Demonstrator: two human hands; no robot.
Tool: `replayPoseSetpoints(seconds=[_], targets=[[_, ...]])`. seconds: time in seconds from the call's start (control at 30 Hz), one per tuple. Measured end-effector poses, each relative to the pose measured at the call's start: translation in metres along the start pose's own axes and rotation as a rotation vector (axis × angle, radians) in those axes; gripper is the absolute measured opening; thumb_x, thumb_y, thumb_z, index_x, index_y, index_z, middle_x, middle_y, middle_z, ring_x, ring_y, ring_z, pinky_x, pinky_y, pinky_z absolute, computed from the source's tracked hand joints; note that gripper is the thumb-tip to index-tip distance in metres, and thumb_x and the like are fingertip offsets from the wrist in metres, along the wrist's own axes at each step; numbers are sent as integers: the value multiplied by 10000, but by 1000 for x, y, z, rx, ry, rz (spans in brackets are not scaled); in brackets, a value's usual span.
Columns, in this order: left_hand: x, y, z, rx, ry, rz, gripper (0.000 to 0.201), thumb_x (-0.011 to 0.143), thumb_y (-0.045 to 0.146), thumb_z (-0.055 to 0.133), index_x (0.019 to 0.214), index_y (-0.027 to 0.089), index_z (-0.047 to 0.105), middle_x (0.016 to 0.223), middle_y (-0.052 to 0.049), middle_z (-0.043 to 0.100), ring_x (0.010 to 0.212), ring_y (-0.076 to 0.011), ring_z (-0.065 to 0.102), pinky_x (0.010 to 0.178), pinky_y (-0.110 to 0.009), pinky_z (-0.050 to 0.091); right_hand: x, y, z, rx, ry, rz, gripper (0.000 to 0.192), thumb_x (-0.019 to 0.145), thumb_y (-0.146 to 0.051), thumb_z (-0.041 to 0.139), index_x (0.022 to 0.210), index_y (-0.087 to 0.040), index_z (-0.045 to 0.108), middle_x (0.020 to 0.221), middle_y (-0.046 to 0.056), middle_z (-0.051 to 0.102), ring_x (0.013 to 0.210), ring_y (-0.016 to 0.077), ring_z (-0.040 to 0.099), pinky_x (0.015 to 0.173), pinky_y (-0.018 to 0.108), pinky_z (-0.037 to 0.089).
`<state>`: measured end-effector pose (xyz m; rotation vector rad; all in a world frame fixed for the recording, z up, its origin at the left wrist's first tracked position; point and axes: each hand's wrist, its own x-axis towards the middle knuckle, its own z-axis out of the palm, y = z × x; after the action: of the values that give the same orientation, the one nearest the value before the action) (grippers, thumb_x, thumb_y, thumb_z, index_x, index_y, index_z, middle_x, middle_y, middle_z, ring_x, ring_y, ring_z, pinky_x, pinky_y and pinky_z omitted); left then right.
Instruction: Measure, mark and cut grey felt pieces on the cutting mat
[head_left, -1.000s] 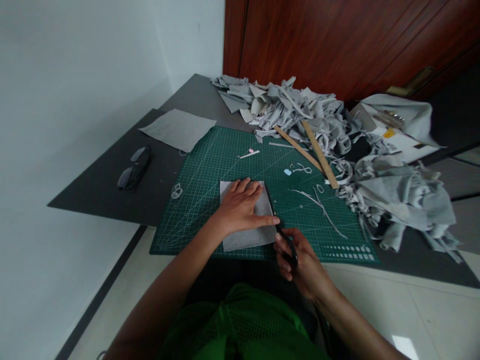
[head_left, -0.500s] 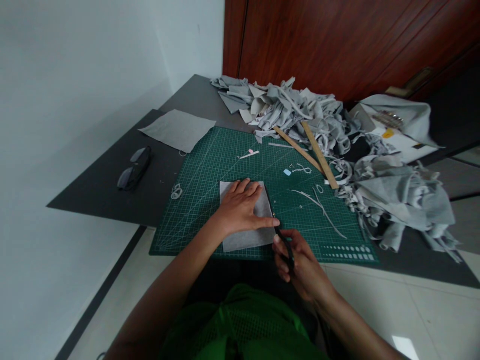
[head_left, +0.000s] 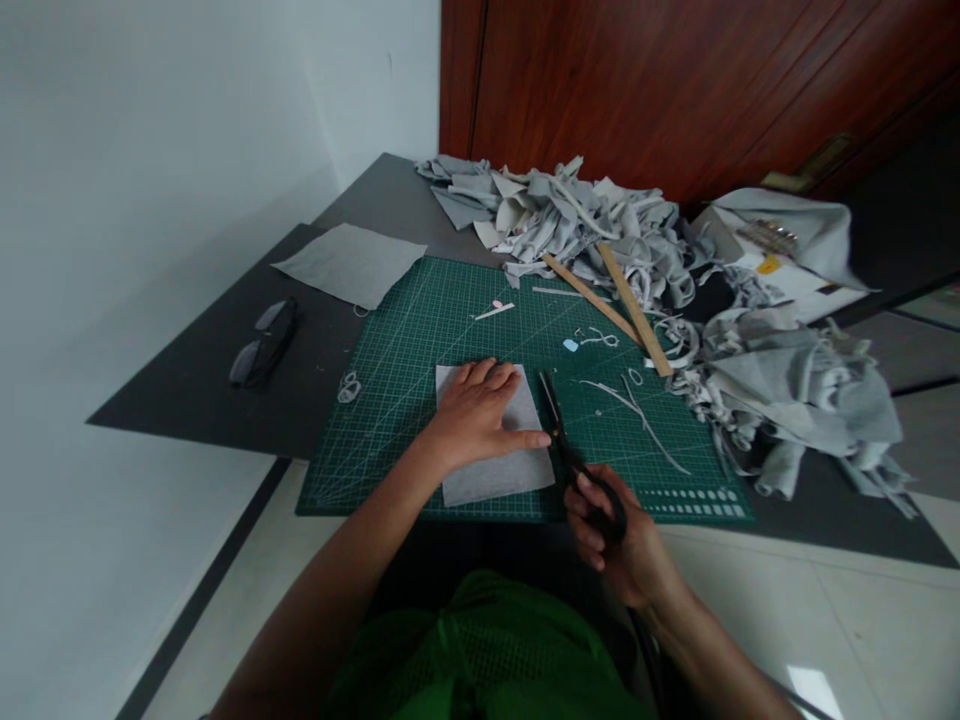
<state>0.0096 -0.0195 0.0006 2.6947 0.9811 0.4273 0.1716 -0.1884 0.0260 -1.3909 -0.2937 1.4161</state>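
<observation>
Left hand (head_left: 480, 415) flat, fingers spread, pressing small grey rectangular fabric piece (head_left: 495, 470) onto green gridded cutting mat (head_left: 390, 400) on dark desk (head_left: 225, 400); right hand (head_left: 619, 530) gripping black-handled scissors (head_left: 574, 455) just beside fabric's right edge, blades seemingly closed.

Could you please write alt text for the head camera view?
A left hand presses a grey fabric piece flat on a green cutting mat, while the right hand holds black scissors beside its right edge. Grey scraps pile behind.
</observation>
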Motion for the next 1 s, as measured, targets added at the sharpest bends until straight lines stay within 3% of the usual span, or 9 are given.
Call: replayPoseSetpoints(seconds=[0.2, 0.43, 1.0], targets=[[0, 0, -1, 1, -6, 3, 905, 918, 894, 387, 1494, 210, 531, 1598, -108, 519, 1487, -357, 405, 1214, -515, 314, -9, 4, -11, -71, -52, 44, 635, 614, -574, 952, 922, -256, 496, 637, -118, 520, 385, 27, 342, 290, 123, 283], [0, -1, -4, 1, -26, 4, 825, 969, 833, 381, 1483, 208, 539, 1604, -103, 517, 1495, -360, 398, 1214, -517, 307, -2, 0, -5, -125, -68, 19, 692, 596, -620, 953, 952, -259, 482, 641, -128, 519, 383, 24, 347, 293, 121, 274], [-1, 0, -6, -13, -55, -1, 855, 1020, 793, 234, 1529, 165, 512, 1617, -116, 505, 1518, -348, 377, 1228, -493, 290, 1, 5, 5, -217, -92, -31, 693, 643, -675, 904, 981, -262, 461, 654, -126, 513, 398, 29, 360, 314, 135, 292]])
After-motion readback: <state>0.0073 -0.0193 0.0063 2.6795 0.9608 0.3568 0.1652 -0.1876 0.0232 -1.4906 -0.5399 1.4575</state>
